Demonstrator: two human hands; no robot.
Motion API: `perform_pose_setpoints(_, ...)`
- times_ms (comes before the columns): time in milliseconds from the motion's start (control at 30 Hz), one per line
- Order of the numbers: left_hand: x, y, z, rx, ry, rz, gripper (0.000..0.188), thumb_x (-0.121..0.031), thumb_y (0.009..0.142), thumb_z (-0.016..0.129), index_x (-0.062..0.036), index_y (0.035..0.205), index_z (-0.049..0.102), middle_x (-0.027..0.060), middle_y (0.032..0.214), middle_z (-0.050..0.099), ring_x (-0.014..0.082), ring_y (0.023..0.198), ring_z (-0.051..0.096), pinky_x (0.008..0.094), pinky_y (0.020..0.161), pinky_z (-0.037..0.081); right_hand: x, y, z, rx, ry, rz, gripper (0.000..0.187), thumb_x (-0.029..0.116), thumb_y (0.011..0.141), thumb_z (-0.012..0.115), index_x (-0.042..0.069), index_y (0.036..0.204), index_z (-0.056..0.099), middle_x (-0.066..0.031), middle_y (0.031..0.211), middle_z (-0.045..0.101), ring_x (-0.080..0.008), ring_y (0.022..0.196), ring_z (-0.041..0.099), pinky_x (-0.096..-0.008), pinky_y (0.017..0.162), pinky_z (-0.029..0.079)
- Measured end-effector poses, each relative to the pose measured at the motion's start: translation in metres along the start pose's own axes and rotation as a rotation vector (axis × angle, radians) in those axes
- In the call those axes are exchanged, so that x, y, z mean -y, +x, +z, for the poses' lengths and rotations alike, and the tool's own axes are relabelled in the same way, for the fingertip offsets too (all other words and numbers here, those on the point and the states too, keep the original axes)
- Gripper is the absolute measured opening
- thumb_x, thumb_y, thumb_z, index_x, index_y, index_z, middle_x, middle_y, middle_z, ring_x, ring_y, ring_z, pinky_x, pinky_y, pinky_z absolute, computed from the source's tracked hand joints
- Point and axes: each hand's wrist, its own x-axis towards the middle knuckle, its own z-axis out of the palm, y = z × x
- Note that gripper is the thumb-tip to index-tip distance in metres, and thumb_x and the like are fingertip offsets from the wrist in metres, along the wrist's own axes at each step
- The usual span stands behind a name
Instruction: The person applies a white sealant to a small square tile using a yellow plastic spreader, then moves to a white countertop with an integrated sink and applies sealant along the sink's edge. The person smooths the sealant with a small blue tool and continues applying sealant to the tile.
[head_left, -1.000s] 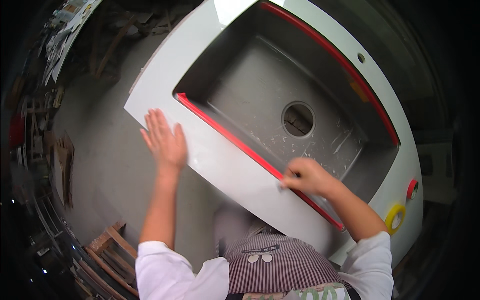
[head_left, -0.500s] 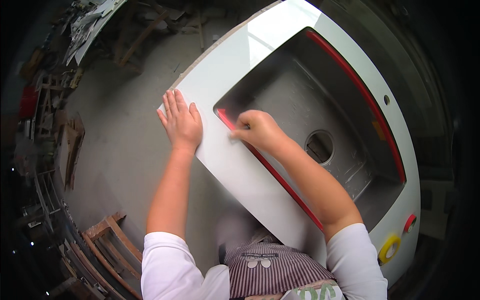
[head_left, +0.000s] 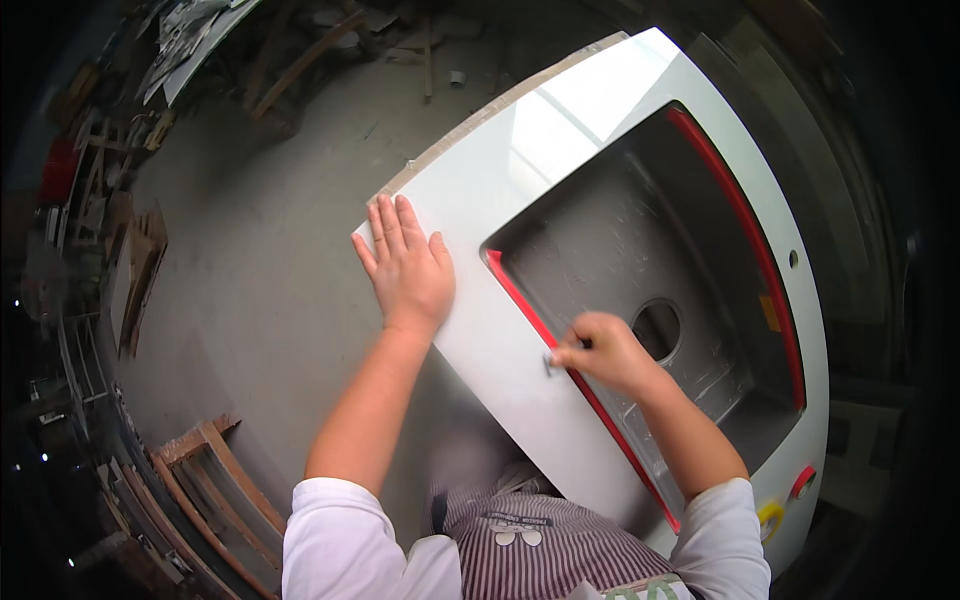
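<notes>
My left hand (head_left: 413,280) lies flat, fingers stretched, on the left corner of a glossy white countertop (head_left: 500,340). Set into the countertop is a grey sink basin (head_left: 590,225) with a round drain hole (head_left: 657,330). Red tape (head_left: 525,308) lines the cutout's near edge, and another red strip (head_left: 742,200) follows the far edge. Over the near strip, my right hand (head_left: 612,352) is closed around a small tool (head_left: 549,364). The tool's greyish end pokes out beside the tape; its kind is too blurred to tell.
A red tape roll (head_left: 803,482) and a yellow tape roll (head_left: 770,520) rest at the countertop's right end. A small hole (head_left: 794,259) pierces the far rim. On the floor to the lower left stands a wooden frame (head_left: 215,480). Scrap boards (head_left: 190,50) are piled at the upper left.
My right hand has slid along the near taped edge, from close to the cutout's left corner toward its middle. My left hand stays flat on the corner. The whole view has shifted slightly.
</notes>
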Motion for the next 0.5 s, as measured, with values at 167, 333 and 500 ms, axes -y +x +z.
perform_pose_setpoints(167,0.000,-0.001,-0.004,0.035,-0.023,-0.011,0.065,-0.027,0.092,0.047,0.0067,0.143,0.025,0.0242,0.151,0.022,0.0342,0.143,0.015,0.0547,0.114,0.004,0.032,0.073,0.010,-0.047,0.033,0.052,0.025,0.021,0.075,0.079,0.001,0.075,0.065,-0.0055,0.072,0.059,-0.0136,0.067,0.053,-0.0296,0.060,0.043)
perform_pose_setpoints(333,-0.003,0.001,-0.008,0.076,-0.054,-0.028,0.066,-0.027,0.092,0.047,0.0064,0.144,0.023,0.0235,0.152,0.020,0.0334,0.144,0.013,0.0537,0.114,0.002,0.044,0.108,0.023,-0.163,0.184,0.038,0.025,0.020,0.076,0.074,-0.002,0.074,0.064,-0.0081,0.068,0.059,-0.0159,0.063,0.055,-0.0305,0.061,0.046)
perform_pose_setpoints(500,-0.003,-0.001,-0.009,0.092,-0.050,-0.043,0.065,-0.027,0.093,0.045,0.0053,0.144,0.023,0.0234,0.152,0.020,0.0337,0.144,0.013,0.0535,0.114,0.003,0.057,0.111,0.031,-0.261,0.126,0.126,0.027,0.024,0.076,0.074,-0.003,0.079,0.069,-0.0178,0.077,0.067,-0.0251,0.071,0.066,-0.0348,0.068,0.051)
